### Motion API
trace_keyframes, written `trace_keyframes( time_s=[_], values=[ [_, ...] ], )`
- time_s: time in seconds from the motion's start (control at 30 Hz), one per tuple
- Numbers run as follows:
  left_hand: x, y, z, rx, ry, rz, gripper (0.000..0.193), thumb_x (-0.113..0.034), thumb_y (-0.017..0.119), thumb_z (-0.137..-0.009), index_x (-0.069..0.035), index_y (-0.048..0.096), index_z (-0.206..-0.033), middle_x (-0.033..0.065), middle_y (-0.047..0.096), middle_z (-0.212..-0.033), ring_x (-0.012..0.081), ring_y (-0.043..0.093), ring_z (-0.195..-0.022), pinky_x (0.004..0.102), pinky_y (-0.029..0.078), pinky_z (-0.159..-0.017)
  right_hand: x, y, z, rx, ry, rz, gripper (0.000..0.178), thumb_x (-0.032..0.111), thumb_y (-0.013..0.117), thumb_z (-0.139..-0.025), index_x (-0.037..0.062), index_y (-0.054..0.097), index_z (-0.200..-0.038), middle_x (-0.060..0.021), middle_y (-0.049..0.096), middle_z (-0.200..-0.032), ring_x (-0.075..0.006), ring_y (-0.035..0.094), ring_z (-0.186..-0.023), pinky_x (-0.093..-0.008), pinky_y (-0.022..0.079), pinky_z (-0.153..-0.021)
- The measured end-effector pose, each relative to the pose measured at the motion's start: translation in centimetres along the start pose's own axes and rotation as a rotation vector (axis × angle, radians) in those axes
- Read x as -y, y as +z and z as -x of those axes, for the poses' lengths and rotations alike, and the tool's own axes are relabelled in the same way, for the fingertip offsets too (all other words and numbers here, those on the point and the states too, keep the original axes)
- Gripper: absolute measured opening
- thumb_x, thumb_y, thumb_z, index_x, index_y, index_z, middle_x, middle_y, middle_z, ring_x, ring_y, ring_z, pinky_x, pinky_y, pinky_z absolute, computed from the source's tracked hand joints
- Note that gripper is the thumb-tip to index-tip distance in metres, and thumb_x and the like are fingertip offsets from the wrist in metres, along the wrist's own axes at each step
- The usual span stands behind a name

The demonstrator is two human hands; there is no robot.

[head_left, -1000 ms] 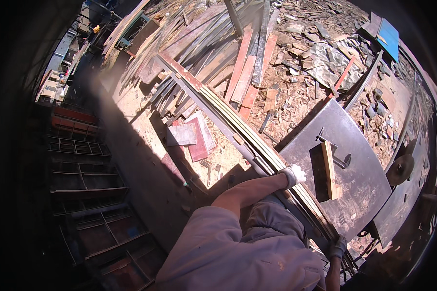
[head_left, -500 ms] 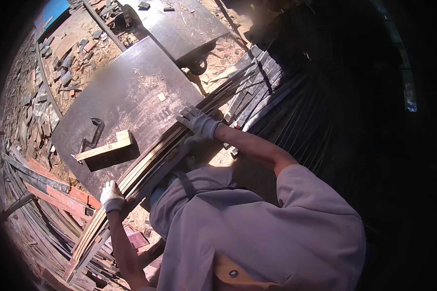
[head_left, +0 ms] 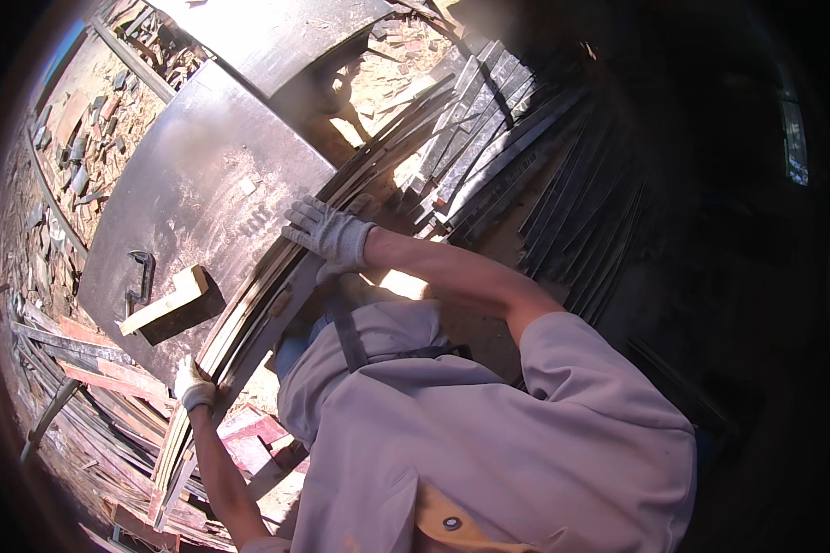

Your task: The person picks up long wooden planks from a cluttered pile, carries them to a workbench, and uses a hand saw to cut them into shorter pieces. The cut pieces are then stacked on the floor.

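Note:
A bundle of long, thin wooden strips (head_left: 240,321) lies along the near edge of a dark metal tabletop (head_left: 203,147), running from lower left to upper right. My left hand (head_left: 194,383), in a pale work glove, is closed around the strips near the table's lower corner. Farther up the bundle, my gloved right hand (head_left: 327,235) has its fingers over the top and its thumb on the side near me. Beyond the strips, an L-shaped wooden block (head_left: 168,300) rests on the tabletop beside a dark metal clamp (head_left: 141,275).
Another metal tabletop (head_left: 290,32) stands beyond a gap. Stacked dark strips (head_left: 581,221) fill the ground on my right, partly in deep shadow. Reddish and grey scrap boards (head_left: 111,369) pile up at the left. Wood offcuts (head_left: 92,147) litter the ground past the table.
My view has shifted, so the table and block sit farther left in the picture. Both hands stay on the strips, at about the same places along the table edge.

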State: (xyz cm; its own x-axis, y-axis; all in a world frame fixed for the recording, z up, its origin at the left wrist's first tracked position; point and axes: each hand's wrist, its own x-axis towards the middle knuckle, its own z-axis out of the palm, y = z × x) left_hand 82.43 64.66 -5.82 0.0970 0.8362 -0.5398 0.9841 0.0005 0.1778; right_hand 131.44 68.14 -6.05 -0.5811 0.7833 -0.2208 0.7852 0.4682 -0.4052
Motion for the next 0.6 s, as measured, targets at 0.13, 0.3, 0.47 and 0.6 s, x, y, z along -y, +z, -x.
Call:
trace_keyframes(
  time_s=[0.13,0.3,0.47,0.6],
  values=[
    [1.8,1.6,-0.4,-0.108,0.105,-0.059,0.026,0.002,0.064,-0.074,-0.006,0.061,-0.099,0.0133,0.062,-0.086,0.0349,0.064,-0.079,0.0432,0.052,-0.07,-4.8,0.4,3.5,-0.299,0.039,-0.003,0.072,0.034,0.071,-0.088,0.0048,0.049,-0.15,-0.0174,0.046,-0.155,-0.0378,0.039,-0.146,-0.0519,0.023,-0.126],
    [0.6,0.8,-1.2,-0.031,0.058,-0.128,0.021,0.003,0.064,-0.076,-0.007,0.058,-0.093,0.0139,0.06,-0.087,0.0363,0.065,-0.081,0.044,0.052,-0.071,-14.7,-5.0,8.9,-0.157,0.268,0.201,0.093,0.037,0.078,-0.082,0.0041,0.036,-0.158,-0.0184,0.042,-0.154,-0.0384,0.038,-0.143,-0.0499,0.029,-0.122],
    [-2.7,-0.6,-2.0,0.074,0.043,-0.055,0.019,0.003,0.062,-0.077,-0.007,0.058,-0.093,0.0148,0.062,-0.088,0.039,0.065,-0.081,0.0443,0.052,-0.07,-17.0,-6.9,7.1,0.105,0.289,0.392,0.108,0.04,0.085,-0.074,0.0093,0.029,-0.161,-0.0183,0.039,-0.158,-0.0369,0.032,-0.15,-0.0504,0.021,-0.127],
    [-0.5,2.0,-2.2,0.017,0.053,-0.014,0.018,0.001,0.063,-0.078,-0.007,0.058,-0.093,0.0145,0.062,-0.086,0.0368,0.066,-0.079,0.043,0.052,-0.068,-18.5,-5.8,6.1,-0.013,0.123,0.579,0.085,0.038,0.069,-0.088,0.0043,0.036,-0.158,-0.0159,0.054,-0.138,-0.0319,0.051,-0.129,-0.0462,0.035,-0.116]
  ],
)
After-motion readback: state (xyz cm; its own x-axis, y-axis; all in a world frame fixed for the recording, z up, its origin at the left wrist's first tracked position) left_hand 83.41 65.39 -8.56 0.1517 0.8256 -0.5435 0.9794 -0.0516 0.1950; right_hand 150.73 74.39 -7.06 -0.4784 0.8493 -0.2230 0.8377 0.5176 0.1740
